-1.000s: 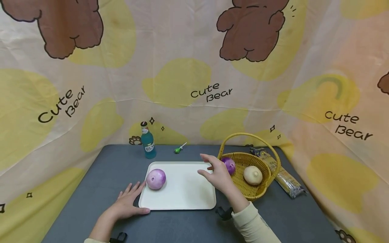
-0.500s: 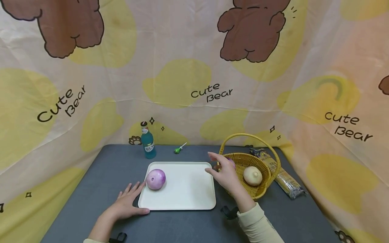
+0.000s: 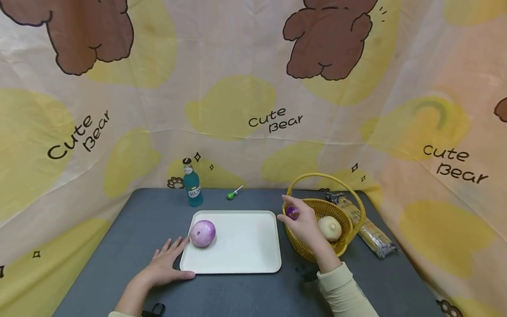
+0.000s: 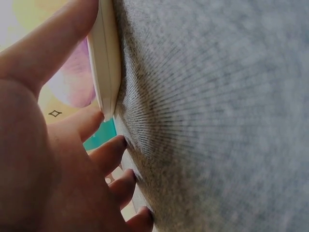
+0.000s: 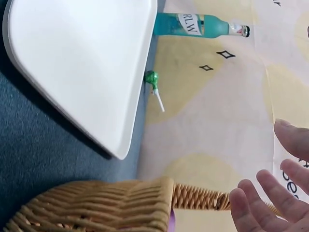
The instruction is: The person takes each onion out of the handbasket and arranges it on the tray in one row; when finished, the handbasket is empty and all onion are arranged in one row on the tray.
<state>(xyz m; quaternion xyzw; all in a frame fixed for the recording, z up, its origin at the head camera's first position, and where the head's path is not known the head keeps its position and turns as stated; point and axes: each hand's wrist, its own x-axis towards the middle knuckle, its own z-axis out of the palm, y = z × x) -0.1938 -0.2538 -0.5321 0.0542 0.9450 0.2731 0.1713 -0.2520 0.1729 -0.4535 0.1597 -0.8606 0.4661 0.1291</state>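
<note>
My left hand (image 3: 163, 265) lies at the left end of a white tray (image 3: 247, 242), fingers spread. In the left wrist view its thumb and index fingertip (image 4: 96, 118) touch the tray's rim. A purple onion (image 3: 203, 233) sits on the tray's left part. Over the left side of a yellow wicker basket (image 3: 301, 246), my right hand (image 3: 304, 222) hovers with thumb and fingers apart. Between them shows a second purple onion (image 3: 292, 213), partly hidden by the hand. A pale, round, onion-like vegetable (image 3: 330, 228) lies to its right in the basket.
A blue-green bottle (image 3: 192, 187) stands behind the tray, near a green lollipop (image 3: 233, 193). Right of the basket lies a long clear-and-yellow packet (image 3: 372, 233). The basket's tall handle (image 3: 322, 175) arches over it. A bear-print cloth (image 3: 222, 110) hangs behind the table.
My right hand has moved right, from the tray's right edge to over the basket, around the onion there. The left hand and tray have stayed put.
</note>
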